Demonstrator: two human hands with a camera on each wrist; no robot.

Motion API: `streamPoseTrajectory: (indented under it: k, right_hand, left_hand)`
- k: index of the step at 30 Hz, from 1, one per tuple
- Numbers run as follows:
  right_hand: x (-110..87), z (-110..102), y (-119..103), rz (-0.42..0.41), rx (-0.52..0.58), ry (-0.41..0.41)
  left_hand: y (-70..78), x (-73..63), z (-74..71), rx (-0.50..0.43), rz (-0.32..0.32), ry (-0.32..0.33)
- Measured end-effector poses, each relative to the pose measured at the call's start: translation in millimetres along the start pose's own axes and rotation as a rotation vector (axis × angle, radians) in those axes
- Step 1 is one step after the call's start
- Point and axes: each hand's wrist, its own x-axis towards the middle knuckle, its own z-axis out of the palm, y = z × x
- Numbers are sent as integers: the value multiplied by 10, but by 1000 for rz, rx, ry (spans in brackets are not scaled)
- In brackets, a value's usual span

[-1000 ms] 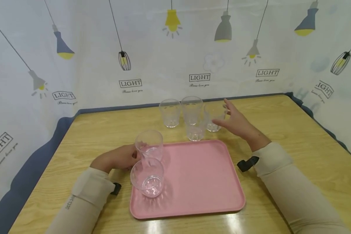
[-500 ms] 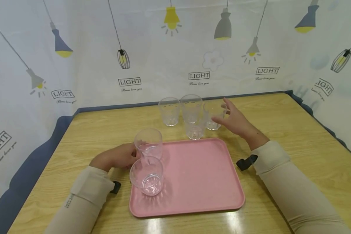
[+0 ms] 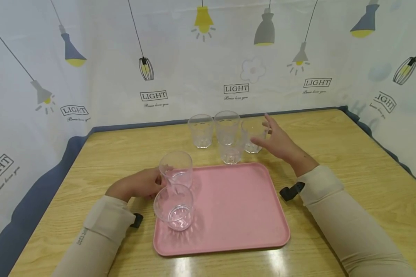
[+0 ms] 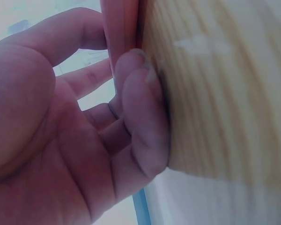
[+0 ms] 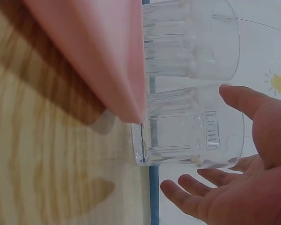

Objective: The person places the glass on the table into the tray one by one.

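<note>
My left hand (image 3: 138, 184) is at the left edge of a pink tray (image 3: 239, 215). In the left wrist view, its thumb and curled fingers (image 4: 145, 117) grip the tray's rim, knuckles low against the table. Two clear tumblers stand on the tray's left side, a rear one (image 3: 176, 165) and a front one (image 3: 175, 215). My right hand (image 3: 279, 142) is beside another clear tumbler (image 3: 252, 148) behind the tray, thumb and fingers spread around its side. The right wrist view has the thumb tip at this tumbler's rim (image 5: 227, 93); whether it touches is unclear.
More clear tumblers stand close together behind the tray: a left one (image 3: 201, 134), a rear one (image 3: 227, 123) and a front one (image 3: 231, 156) near the tray's back rim. The wooden table (image 3: 350, 154) meets a lamp-printed cloth (image 3: 187, 69) at its back edge.
</note>
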Motion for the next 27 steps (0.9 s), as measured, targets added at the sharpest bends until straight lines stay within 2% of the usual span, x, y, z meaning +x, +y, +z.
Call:
streamPoseTrajectory:
  k: [14, 23, 27]
  right_hand:
    - [-9, 12, -10, -58, 16, 89]
    - [-39, 4, -11, -83, 46, 85]
    - [-44, -9, -12, -59, 42, 73]
  left_hand:
    - [28, -15, 0, -17, -6, -3]
    - [7, -10, 7, -54, 13, -17]
    - [-1, -8, 13, -55, 14, -17]
